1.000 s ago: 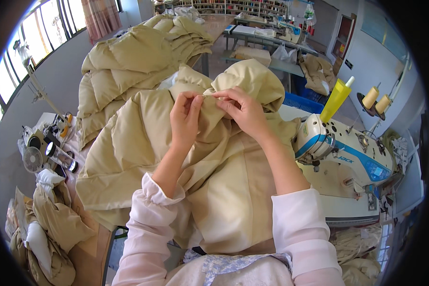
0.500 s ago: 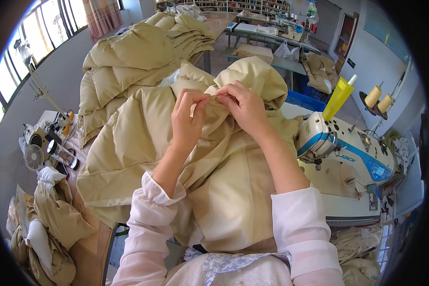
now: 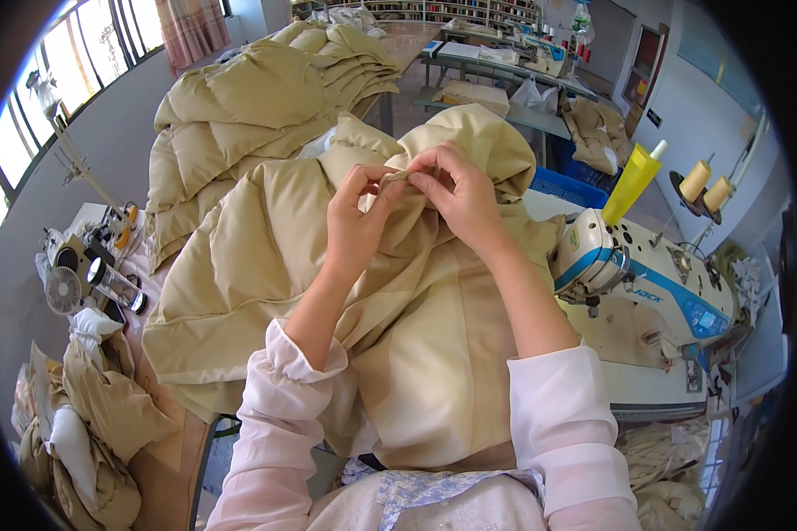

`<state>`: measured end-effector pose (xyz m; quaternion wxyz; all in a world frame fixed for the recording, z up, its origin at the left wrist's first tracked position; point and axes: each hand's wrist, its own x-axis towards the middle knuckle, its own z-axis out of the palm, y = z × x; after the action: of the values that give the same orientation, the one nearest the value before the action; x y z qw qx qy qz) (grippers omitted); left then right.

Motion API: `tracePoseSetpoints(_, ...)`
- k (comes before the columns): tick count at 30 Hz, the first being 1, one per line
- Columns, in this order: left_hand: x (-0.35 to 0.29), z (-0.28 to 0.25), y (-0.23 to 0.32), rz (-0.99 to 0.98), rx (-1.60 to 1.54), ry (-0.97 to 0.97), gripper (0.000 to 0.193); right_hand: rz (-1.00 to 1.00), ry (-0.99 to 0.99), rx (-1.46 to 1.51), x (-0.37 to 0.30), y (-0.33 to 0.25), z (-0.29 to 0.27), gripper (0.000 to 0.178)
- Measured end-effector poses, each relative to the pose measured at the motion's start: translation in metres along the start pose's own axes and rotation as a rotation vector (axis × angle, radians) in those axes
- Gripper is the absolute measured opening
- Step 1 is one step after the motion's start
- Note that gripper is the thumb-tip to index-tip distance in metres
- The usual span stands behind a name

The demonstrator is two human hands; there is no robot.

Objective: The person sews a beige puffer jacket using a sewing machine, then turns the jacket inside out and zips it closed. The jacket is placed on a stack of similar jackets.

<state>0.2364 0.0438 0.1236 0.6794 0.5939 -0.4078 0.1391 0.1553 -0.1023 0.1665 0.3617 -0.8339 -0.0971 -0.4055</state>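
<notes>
A large beige padded garment lies spread in front of me, its puffed panels to the left and smoother lining-like cloth toward my lap. My left hand pinches a small fold of its fabric between thumb and fingers. Close beside it, my right hand also pinches the same bit of cloth, the fingertips of both hands almost meeting. The detail between the fingertips is too small to make out. Behind my right hand the garment bunches up in a rounded heap.
At right stands a white and blue sewing machine with a yellow bottle on top and thread cones behind. More padded garments are piled far left. A small fan, a clear cup and cloth pieces sit at left.
Both hands have shifted slightly right while still pinching the cloth. The fold at the fingertips now looks more gathered, and the right fingers are more bent.
</notes>
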Motion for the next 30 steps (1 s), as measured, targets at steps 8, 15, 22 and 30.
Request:
tracePoseSetpoints(8, 0.000, -0.001, -0.001, -0.049, 0.067, 0.071, 0.014, -0.331, 0.059, -0.406, 0.012, 0.013, -0.013, 0.005)
tracePoseSetpoints(15, -0.002, 0.007, 0.010, 0.261, 0.242, 0.077, 0.014, -0.126, -0.037, -0.037, 0.000, 0.003, -0.011, 0.006)
tracePoseSetpoints(22, -0.012, 0.002, -0.006, 0.307, 0.427, 0.046, 0.018, -0.169, -0.036, 0.008, -0.007, 0.012, -0.017, 0.005)
tracePoseSetpoints(30, -0.025, -0.009, 0.013, 0.556, 0.635, -0.038, 0.032, -0.092, 0.013, 0.131, -0.022, 0.022, -0.024, 0.007)
